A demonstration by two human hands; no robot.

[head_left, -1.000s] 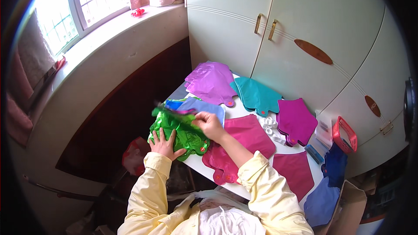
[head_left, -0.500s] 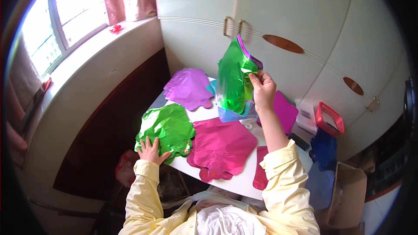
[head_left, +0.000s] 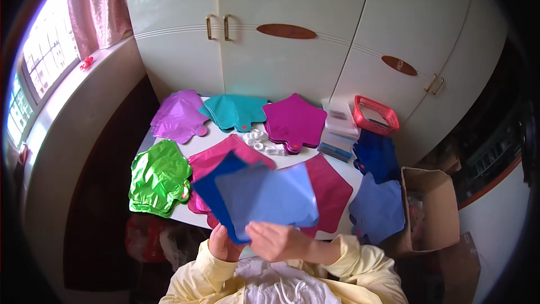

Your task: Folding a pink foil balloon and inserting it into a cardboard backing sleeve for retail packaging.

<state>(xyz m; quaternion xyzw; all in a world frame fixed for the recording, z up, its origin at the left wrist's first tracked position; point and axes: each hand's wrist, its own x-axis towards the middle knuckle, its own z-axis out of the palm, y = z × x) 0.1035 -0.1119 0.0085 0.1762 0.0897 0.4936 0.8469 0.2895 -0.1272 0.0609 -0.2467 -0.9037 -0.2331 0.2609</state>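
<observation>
Both my hands are in front of my body at the table's near edge, holding flat star-shaped foil balloons. A light blue foil balloon (head_left: 270,191) lies over a dark blue foil balloon (head_left: 209,190), tilted up and slightly blurred. My left hand (head_left: 225,245) grips their lower left edge, its fingertips partly hidden behind the foil. My right hand (head_left: 277,241) pinches the lower edge beside it. Beneath them lie a pink foil balloon pile (head_left: 228,149) and a crimson foil balloon (head_left: 332,191). Left of these is a shiny green pile (head_left: 160,177).
Lilac (head_left: 179,115), teal (head_left: 235,111) and magenta (head_left: 295,121) balloon piles line the back. White ribbon rolls (head_left: 257,141) sit mid-table. At right are a red basket (head_left: 376,117), navy balloons (head_left: 377,155), light blue balloons (head_left: 378,208) and a cardboard box (head_left: 439,208). Cabinets stand behind.
My right hand has come down from its raised green foil balloons to my front. My left hand has left the green pile and joined it; blue foil now faces me. The view has turned right.
</observation>
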